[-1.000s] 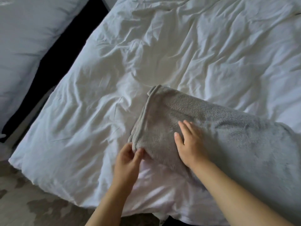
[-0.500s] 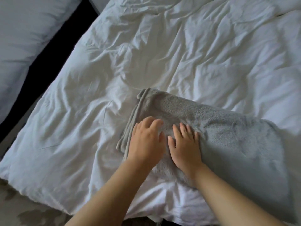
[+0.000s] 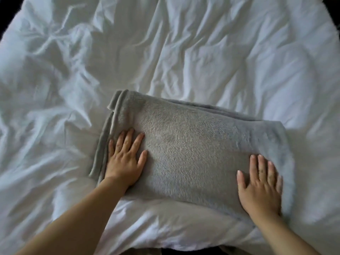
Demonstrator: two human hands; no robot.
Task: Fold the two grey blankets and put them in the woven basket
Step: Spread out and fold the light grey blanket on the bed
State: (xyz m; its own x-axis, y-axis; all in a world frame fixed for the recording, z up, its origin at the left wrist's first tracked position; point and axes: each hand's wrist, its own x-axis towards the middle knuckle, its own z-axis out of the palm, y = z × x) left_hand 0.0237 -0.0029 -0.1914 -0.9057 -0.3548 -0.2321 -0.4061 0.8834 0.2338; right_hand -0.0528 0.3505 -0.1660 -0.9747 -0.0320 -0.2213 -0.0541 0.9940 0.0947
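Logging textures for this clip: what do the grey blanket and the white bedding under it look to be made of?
Grey blanket: looks like soft plush fleece, matte, with a short fuzzy nap and thick layered edges at its left end. White duvet: looks like smooth woven cotton or a similar fabric, puffy, with crisp creases and a faint sheen. Exact fibres cannot be told.

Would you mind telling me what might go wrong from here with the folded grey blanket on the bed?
1. The grey blanket shows loose stacked layers along its left edge; lifting it carelessly may let the fold slip open.
2. Both the left hand and right hand only press flat, gripping nothing, so layers could shift on the soft, rumpled white duvet.
3. The basket is out of view.
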